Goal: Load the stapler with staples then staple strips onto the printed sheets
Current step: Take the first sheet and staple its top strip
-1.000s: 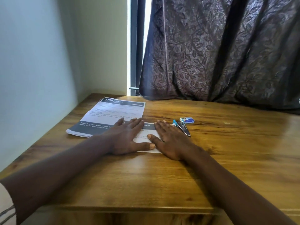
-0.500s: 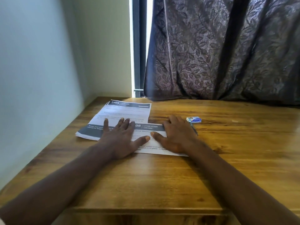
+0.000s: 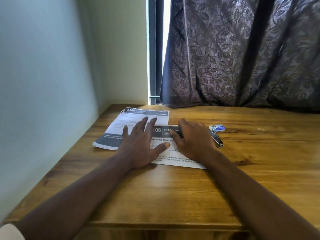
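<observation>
Two hands lay flat in the head view, and I saw both with fingers spread, gripping nothing: left hand (image 3: pixel 140 146) and right hand (image 3: pixel 192 141) pressed on the printed sheet (image 3: pixel 173 160) near the tabletop's (image 3: pixel 173 196) middle. A second sheet (image 3: pixel 138 118) lay partly beneath it. The stapler (image 3: pixel 216 138) sat just right, untouched, staple box (image 3: pixel 217 127) behind it. I judged paper light, floppy, best pinched at an edge; stapler rigid, graspable mid-body.

Home room, wooden desk (image 3: pixel 173 196) in a wall corner, leaf-patterned curtain (image 3: pixel 242 52) over window
</observation>
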A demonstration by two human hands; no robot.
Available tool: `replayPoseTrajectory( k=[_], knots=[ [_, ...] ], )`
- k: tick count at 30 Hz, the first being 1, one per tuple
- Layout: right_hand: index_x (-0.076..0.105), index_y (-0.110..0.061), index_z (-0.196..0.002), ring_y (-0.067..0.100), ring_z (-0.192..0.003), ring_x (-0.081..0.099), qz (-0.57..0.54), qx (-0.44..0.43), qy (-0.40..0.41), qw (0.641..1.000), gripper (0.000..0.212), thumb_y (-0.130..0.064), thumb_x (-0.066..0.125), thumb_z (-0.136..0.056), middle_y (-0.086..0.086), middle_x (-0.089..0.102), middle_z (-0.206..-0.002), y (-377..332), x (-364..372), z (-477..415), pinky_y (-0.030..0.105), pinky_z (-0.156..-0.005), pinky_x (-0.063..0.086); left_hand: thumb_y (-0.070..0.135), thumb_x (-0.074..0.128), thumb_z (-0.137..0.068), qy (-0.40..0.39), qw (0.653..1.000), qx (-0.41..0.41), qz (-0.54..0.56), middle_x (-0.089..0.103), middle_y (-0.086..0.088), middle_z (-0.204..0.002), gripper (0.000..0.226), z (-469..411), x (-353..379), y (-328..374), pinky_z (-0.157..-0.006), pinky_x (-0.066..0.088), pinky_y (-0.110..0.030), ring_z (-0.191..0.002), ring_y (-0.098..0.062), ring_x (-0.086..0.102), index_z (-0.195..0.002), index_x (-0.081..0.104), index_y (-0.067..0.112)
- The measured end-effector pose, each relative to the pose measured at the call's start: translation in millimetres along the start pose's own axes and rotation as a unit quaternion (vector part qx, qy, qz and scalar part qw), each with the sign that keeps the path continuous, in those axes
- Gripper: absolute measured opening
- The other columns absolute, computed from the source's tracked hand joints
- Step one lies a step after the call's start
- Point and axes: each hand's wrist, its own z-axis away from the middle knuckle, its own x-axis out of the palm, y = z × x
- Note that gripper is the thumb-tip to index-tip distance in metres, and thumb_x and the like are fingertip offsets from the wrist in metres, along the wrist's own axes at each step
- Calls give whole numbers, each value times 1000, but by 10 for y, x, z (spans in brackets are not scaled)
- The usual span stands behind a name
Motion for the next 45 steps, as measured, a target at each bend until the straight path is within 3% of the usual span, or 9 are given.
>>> replayPoseTrajectory(
  k=[3,6,12,21,29,33,36,39,45],
  knots=[
    [46,-23,-107,17,-81,51,-35,-9,44,998,29,-51,44,-102,-7,53,-87,-10,-24,79,36,-74,40,58,61,-92,123,983,46,127,27,-2,-165,86,-33,-22,1,-116,36,-46,-147,-24,36,-160,17,28],
    [46,-24,-106,19,-76,54,-39,-20,86,995,27,-51,44,-102,-9,52,-82,-14,-21,127,34,-68,36,41,68,-95,171,968,2,184,60,3,-140,65,-66,-47,-9,-98,44,-32,-117,-18,61,-151,38,31],
    [55,-23,-111,18,-89,54,-33,-46,114,992,32,-50,42,-100,-3,61,-95,11,6,148,41,-88,45,20,73,-92,222,944,11,245,74,22,-88,14,-80,-82,-82,-69,47,-12,-75,3,66,-101,75,30],
    [57,-21,-129,13,-97,52,-147,-68,133,978,36,-42,46,-102,-3,53,-110,33,-37,266,36,-83,45,16,72,-93,251,920,123,274,77,10,-104,14,12,-78,229,-75,61,-34,-94,-9,73,-106,78,18],
    [64,-23,-91,18,-76,60,-16,-58,152,986,20,-38,52,-94,-4,68,-86,567,-454,348,33,-66,45,22,71,-94,197,927,120,297,75,13,-98,14,-251,88,687,-72,54,-11,-91,0,70,-108,74,21],
    [62,-24,-88,16,-68,58,3,20,211,977,22,-38,48,-96,-5,66,-79,1097,-491,464,32,-62,45,-1,67,-92,137,949,146,244,72,13,-108,33,-561,146,819,-85,60,-23,-98,-1,69,-117,71,21],
    [60,-23,-82,17,-60,54,21,104,222,969,17,-34,52,-94,-4,62,-71,1327,-416,580,28,-60,32,32,70,-94,118,968,89,203,70,11,-97,20,-718,205,1040,-72,56,-29,-89,-10,67,-112,69,23],
    [58,-23,-77,15,-56,49,21,168,238,956,17,-30,59,-92,-5,61,-68,1412,-434,588,27,-59,30,72,57,-88,34,994,-7,104,69,6,-98,49,-827,282,1262,-67,44,-31,-85,-15,61,-108,57,28],
    [69,-25,-92,13,-64,58,39,140,229,962,17,-38,57,-96,-7,71,-79,1518,-343,562,28,-61,43,91,51,-73,1,999,25,-47,68,1,-122,83,-915,460,1418,-77,48,-37,-102,-22,62,-131,48,32]
  ],
)
